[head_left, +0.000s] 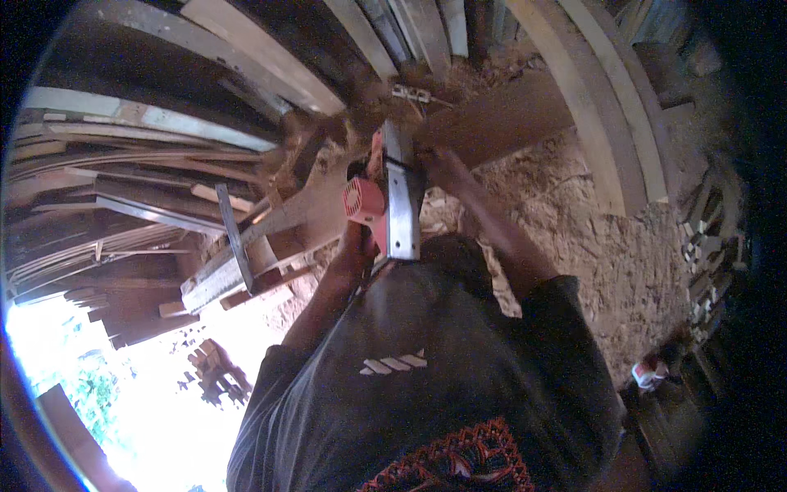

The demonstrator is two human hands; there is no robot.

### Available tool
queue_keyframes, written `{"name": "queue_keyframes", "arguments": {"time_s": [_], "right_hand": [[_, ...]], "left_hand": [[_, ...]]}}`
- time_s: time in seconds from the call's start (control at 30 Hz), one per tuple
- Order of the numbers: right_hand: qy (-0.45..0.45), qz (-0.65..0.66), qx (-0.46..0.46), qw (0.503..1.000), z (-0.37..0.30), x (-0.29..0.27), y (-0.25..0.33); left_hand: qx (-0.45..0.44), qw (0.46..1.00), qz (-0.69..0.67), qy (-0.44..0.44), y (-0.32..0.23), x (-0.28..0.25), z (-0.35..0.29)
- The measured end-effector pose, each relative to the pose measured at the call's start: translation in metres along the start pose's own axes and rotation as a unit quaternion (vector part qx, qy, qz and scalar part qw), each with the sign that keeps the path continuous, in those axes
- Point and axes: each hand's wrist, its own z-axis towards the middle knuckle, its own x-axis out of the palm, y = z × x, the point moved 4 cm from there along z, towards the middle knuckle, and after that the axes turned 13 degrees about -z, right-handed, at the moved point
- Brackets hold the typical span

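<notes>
A red electric planer (363, 201) is tipped so that its flat metal sole (402, 213) shows, just in front of my chest. My left hand (357, 239) is closed round the planer's body from the left and below, mostly hidden in shade. On the other side, my right hand (447, 170) is at the dark gap midway along the sole. Its fingers are bent together at the planer's edge; whatever they hold is too dark and small to make out.
A long timber beam (307, 215) crosses behind the planer, with a wooden crosspiece (235, 238) at its left. Boards (156, 123) are stacked at the left, and curved-looking planks (607, 107) stand at the right. Shavings (566, 197) cover the ground. Offcuts (217, 373) lie in bright light.
</notes>
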Motion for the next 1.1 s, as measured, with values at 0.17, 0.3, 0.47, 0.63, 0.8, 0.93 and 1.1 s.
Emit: {"name": "queue_keyframes", "arguments": {"time_s": [0.17,0.3,0.47,0.63,0.8,0.93,1.1], "right_hand": [[0.072,-0.073,-0.134,0.986,-0.078,0.018,0.047],[-0.085,-0.059,-0.1,0.99,-0.073,0.018,0.061],[0.006,-0.044,-0.145,0.988,-0.085,0.007,0.066],[0.011,-0.031,-0.03,0.999,-0.093,0.004,0.063],[0.013,-0.072,-0.106,0.992,-0.089,0.011,0.069],[-0.052,-0.039,-0.134,0.989,-0.083,0.01,0.063],[0.072,-0.054,-0.02,0.996,-0.095,0.017,0.047]], "left_hand": [[0.073,0.988,0.134,0.03,-0.009,0.004,-0.002],[0.035,0.989,0.138,0.029,-0.009,0.005,0.002],[0.015,0.993,-0.105,0.052,-0.012,0.008,0.002],[0.035,0.998,0.036,0.047,-0.01,0.007,-0.003],[0.106,0.983,0.141,0.055,-0.004,0.005,-0.004],[0.087,0.934,0.343,0.057,-0.013,0.002,-0.01],[0.053,0.974,0.218,0.036,-0.039,0.02,-0.026]]}}
